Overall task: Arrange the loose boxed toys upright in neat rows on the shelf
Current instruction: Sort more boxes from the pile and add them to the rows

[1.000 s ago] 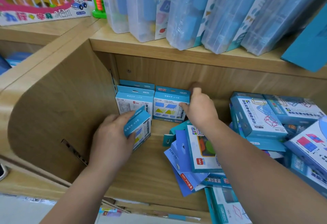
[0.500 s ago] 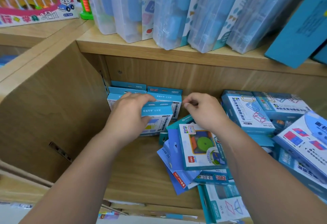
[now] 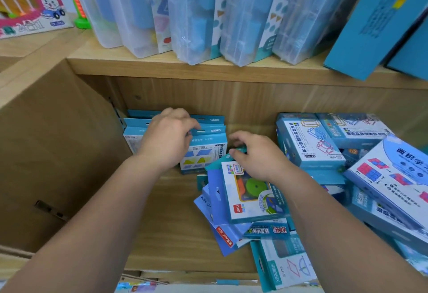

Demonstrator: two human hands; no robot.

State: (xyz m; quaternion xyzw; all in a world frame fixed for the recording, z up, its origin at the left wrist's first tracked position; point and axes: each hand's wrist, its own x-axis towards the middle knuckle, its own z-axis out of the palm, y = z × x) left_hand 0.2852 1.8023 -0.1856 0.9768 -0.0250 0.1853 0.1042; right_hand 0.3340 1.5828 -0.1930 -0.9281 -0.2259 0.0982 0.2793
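Small blue boxes (image 3: 139, 128) upright in rows, back-left corner of shelf (image 3: 162, 223). Front box (image 3: 203, 151), shapes printed, upright just before them. Centre: loose pile, disc box (image 3: 252, 200) flat on top, teal box (image 3: 214, 164) tilted beneath. Larger boxes (image 3: 308, 144) heaped right.

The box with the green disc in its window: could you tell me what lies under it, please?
Under the green-disc box, blue hang-tab boxes fan out flat on the shelf board; a teal box pokes out behind. Most of each is covered.
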